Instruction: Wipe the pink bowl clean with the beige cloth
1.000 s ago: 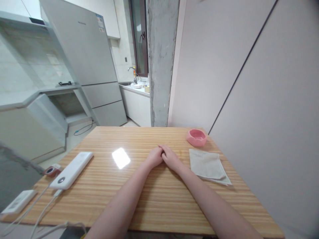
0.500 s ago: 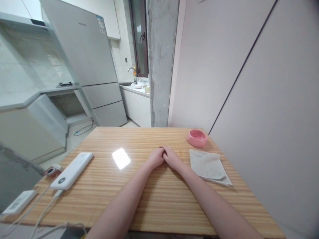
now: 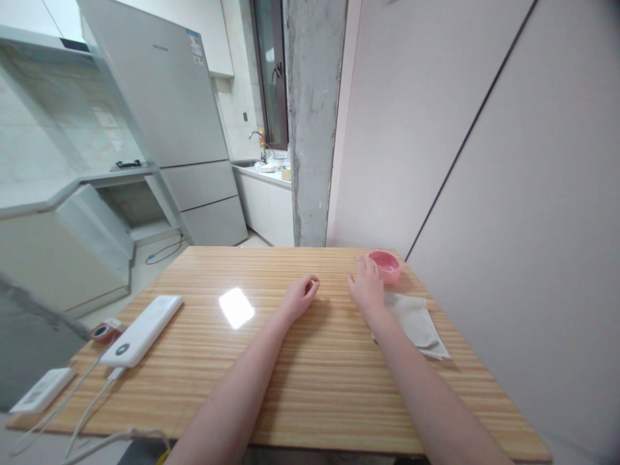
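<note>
My left hand (image 3: 301,295) rests on the wooden table (image 3: 290,381) near its middle, fingers curled in loosely with nothing in them. My right hand (image 3: 367,287) hovers over the table's far right, fingers apart and empty, its fingertips close to a small pink bowl (image 3: 386,264). A folded beige cloth (image 3: 416,323) lies just right of my right wrist, partly covered by the wrist.
A white power bank (image 3: 143,329) with cables, a small red-rimmed object (image 3: 101,332) and a flat white device (image 3: 41,389) lie at the table's left edge. A plain wall runs along the right. A concrete pillar (image 3: 312,123), fridge (image 3: 169,116) and kitchen counter stand beyond.
My hands were clasped together at the table's middle. The right hand has let go and moved right and away toward the pink bowl; the left has stayed put.
</note>
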Demonstrator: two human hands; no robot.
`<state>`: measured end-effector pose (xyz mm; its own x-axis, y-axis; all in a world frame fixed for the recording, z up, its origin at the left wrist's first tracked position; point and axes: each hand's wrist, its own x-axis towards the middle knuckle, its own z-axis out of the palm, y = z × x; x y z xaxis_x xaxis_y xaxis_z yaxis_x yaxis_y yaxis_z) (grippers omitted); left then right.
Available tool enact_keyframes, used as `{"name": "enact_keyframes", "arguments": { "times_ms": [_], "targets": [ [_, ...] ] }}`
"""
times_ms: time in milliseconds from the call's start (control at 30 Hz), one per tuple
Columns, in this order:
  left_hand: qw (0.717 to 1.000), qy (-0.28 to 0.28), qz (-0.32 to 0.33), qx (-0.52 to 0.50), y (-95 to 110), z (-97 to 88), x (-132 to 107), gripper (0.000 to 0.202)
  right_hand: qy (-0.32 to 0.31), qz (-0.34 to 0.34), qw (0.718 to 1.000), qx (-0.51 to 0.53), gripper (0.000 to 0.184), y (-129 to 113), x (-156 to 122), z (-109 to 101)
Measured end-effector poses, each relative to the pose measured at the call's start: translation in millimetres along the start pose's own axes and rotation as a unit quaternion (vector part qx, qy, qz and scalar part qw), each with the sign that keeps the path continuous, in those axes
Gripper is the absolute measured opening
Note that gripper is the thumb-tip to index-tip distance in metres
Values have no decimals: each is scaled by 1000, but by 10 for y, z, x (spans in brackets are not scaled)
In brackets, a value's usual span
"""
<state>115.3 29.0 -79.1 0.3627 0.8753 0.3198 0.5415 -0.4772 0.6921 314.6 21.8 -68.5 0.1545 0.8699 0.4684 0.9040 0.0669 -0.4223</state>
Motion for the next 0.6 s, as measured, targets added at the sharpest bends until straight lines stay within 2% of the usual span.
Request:
{"name": "enact_keyframes", "arguments": {
  "times_ms": [67,133,200,300,400,500,533,600],
  "targets": [
    [1000,-3,-1,-6,10,-6,1,29,7,93,992,-83,60,216,50,-53],
    [1000,-18,3,-2,18,-4,-4,28,-7,131,986,-99,54,415,83,-57],
    [999,-34,9,16,24,1,-11,27,3,126,989,-76,40,564,116,-32],
    [997,-53,14,46,32,6,-15,26,45,71,996,-17,26,643,169,15],
    [997,3,35,74,63,-12,-10,21,50,-27,997,58,19,495,182,51],
    [986,67,89,120,132,-90,-10,54,-14,-149,980,129,18,151,93,82],
    [983,66,104,137,160,-132,-12,61,-42,-182,971,152,20,18,41,92],
    [979,33,127,157,212,-237,-22,51,-78,-221,953,193,28,-234,-78,109]
  ]
}}
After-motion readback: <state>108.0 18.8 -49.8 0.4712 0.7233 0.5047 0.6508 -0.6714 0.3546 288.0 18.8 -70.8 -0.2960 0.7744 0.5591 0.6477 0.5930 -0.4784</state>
